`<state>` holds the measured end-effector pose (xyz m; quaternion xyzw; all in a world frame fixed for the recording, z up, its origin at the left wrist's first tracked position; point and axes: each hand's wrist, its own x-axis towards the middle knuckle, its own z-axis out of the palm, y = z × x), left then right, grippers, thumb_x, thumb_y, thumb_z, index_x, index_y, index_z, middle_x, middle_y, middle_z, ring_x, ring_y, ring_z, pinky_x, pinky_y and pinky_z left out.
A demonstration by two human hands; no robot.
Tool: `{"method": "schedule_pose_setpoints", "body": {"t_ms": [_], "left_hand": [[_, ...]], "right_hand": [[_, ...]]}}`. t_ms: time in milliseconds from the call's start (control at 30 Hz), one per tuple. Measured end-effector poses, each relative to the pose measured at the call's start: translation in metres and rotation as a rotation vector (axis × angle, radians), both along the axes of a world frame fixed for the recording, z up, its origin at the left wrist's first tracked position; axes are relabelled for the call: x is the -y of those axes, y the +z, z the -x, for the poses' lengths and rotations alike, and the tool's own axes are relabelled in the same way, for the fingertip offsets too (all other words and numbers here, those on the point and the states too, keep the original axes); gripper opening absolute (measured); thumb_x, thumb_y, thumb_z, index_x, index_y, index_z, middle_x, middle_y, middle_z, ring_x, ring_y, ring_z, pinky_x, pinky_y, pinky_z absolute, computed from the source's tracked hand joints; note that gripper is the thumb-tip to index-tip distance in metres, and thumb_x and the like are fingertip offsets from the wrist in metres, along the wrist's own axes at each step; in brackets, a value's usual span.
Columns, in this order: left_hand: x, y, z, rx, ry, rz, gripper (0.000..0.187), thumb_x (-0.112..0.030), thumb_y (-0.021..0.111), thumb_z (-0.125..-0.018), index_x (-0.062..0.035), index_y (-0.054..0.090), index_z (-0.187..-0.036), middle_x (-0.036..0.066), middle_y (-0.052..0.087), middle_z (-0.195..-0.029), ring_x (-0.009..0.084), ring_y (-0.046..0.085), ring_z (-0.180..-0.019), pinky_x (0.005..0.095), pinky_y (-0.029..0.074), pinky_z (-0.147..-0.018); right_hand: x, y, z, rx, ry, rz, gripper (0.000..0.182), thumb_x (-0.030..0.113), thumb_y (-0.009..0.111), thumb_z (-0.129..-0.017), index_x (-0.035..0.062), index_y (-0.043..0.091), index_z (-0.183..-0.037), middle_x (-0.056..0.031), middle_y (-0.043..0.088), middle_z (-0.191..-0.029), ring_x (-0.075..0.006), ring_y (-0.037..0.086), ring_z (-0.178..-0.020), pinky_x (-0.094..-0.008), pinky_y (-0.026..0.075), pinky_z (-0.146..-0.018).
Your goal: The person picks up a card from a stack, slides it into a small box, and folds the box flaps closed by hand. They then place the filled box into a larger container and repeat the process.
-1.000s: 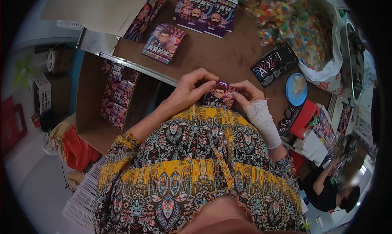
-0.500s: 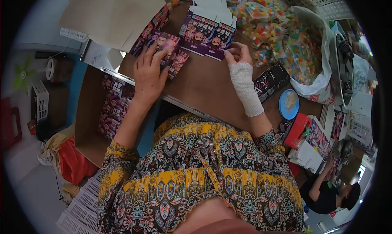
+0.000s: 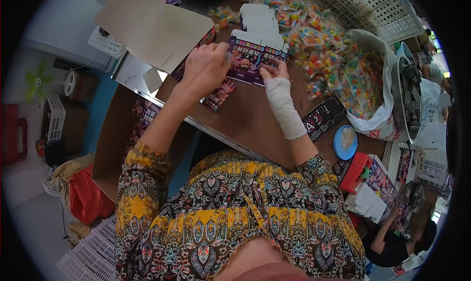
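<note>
Purple printed flat cartons [image 3: 245, 61] with white flaps lie on the brown table, overlapping one another. My left hand [image 3: 206, 67] is closed at their left edge, its curled fingers against the carton; the fingertips are partly hidden. At the lower right edge, my right hand [image 3: 275, 71], with white gauze round its wrist and palm, pinches a carton between thumb and fingers. Below my left hand lies a small purple printed packet [image 3: 221, 94]. An open cardboard box [image 3: 152, 26] with a wide flap stands beyond my left wrist.
Many clear bags of colourful candy [image 3: 319, 50] heap at the back right, some in a white sack [image 3: 392, 80]. A black box [image 3: 324, 116], a blue round lid [image 3: 346, 142] and a red container [image 3: 356, 173] lie right. A large carton [image 3: 110, 138] stands lower left. A co-worker [image 3: 402, 237] sits far right.
My left hand has moved from the printed packets to the cartons' left edge and its fingers have curled. My right hand has shifted slightly left, still at the cartons. The view has shifted a little.
</note>
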<state>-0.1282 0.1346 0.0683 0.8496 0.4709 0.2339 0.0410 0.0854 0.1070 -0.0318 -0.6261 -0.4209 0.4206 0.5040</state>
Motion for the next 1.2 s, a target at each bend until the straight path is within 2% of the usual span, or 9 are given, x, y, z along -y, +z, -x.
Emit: {"method": "schedule_pose_setpoints", "body": {"t_ms": [333,400,467,567,633,667,767,800,1200], "left_hand": [[-0.03,0.005,-0.05,-0.168,-0.024,0.303,0.037,-0.029,0.065,-0.095,-0.0025,0.05,-0.117,0.021,0.071,-0.099,0.0407,0.068,-0.092,0.0501,0.052,-0.08],[-0.013,0.0,-0.054,0.305,0.021,0.142,0.047,-0.024,0.068,-0.094,-0.0015,0.048,-0.129,0.023,0.07,-0.108,0.0417,0.068,-0.099,0.0478,0.053,-0.086],[0.013,0.004,-0.055,0.465,-0.033,0.467,0.052,-0.014,0.064,-0.097,-0.0022,0.043,-0.143,0.02,0.07,-0.108,0.024,0.068,-0.099,0.0353,0.052,-0.087],[0.037,-0.024,-0.064,0.687,-0.182,0.597,0.045,-0.004,0.057,-0.1,-0.001,0.046,-0.144,0.01,0.067,-0.094,0.0083,0.057,-0.087,0.0264,0.049,-0.08],[0.061,-0.013,-0.073,0.575,-0.123,0.583,0.042,-0.002,0.056,-0.1,0.0002,0.049,-0.141,0.007,0.065,-0.089,0.0086,0.055,-0.08,0.0255,0.047,-0.074],[0.069,-0.016,-0.079,0.555,-0.131,0.576,0.04,-0.003,0.057,-0.098,-0.0005,0.051,-0.137,0.022,0.064,-0.082,0.0273,0.064,-0.069,0.0355,0.051,-0.068],[0.089,-0.033,-0.096,0.62,-0.183,0.518,0.039,-0.003,0.056,-0.099,-0.0003,0.051,-0.138,0.023,0.065,-0.086,0.0282,0.066,-0.071,0.0357,0.051,-0.07],[0.095,-0.025,-0.098,0.562,-0.152,0.553,0.041,-0.003,0.056,-0.102,0.0006,0.05,-0.142,0.005,0.059,-0.082,0.0078,0.047,-0.074,0.0259,0.044,-0.066],[0.141,-0.041,-0.087,0.468,-0.158,0.681,0.041,-0.01,0.053,-0.105,-0.0018,0.048,-0.144,0.023,0.069,-0.116,0.0179,0.068,-0.102,0.0336,0.053,-0.084]], "right_hand": [[-0.012,0.001,-0.008,-0.076,-0.027,-0.077,0.034,0.011,0.067,-0.094,-0.0011,0.058,-0.125,-0.012,0.071,-0.11,-0.0164,0.066,-0.097,-0.0307,0.052,-0.087],[0.001,0.012,-0.019,-0.521,0.055,-0.151,0.033,0.009,0.066,-0.097,-0.0018,0.058,-0.126,-0.0089,0.07,-0.115,-0.0144,0.066,-0.103,-0.0286,0.051,-0.093],[0.022,0.03,-0.032,-0.569,0.103,-0.121,0.033,0.009,0.067,-0.097,-0.0027,0.058,-0.126,-0.0085,0.07,-0.116,-0.0152,0.066,-0.105,-0.0294,0.051,-0.095],[0.044,0.022,-0.048,-0.33,-0.041,-0.147,0.042,0.009,0.068,-0.095,-0.0037,0.054,-0.133,-0.0133,0.066,-0.126,-0.0196,0.065,-0.109,-0.0329,0.051,-0.095],[0.071,0.035,-0.054,0.489,-0.224,-0.27,0.049,0.005,0.07,-0.091,-0.0003,0.053,-0.137,-0.0158,0.064,-0.127,-0.0282,0.064,-0.113,-0.0402,0.049,-0.098],[0.083,0.044,-0.058,0.757,-0.179,-0.337,0.049,0.005,0.07,-0.087,0.0035,0.057,-0.134,-0.0153,0.066,-0.12,-0.0326,0.061,-0.114,-0.0444,0.047,-0.098],[0.108,0.04,-0.051,0.983,-0.042,-0.484,0.038,0.008,0.068,-0.089,0.0076,0.064,-0.126,-0.0094,0.069,-0.107,-0.0286,0.065,-0.102,-0.0381,0.048,-0.085],[0.114,0.04,-0.049,0.991,-0.063,-0.466,0.038,0.008,0.068,-0.089,0.0076,0.064,-0.126,-0.0094,0.069,-0.107,-0.0286,0.065,-0.102,-0.0381,0.048,-0.085],[0.14,0.06,-0.041,0.619,0.01,-0.401,0.036,0.006,0.065,-0.09,0.0081,0.063,-0.126,-0.0158,0.071,-0.103,-0.0366,0.068,-0.088,-0.043,0.055,-0.075]]}}
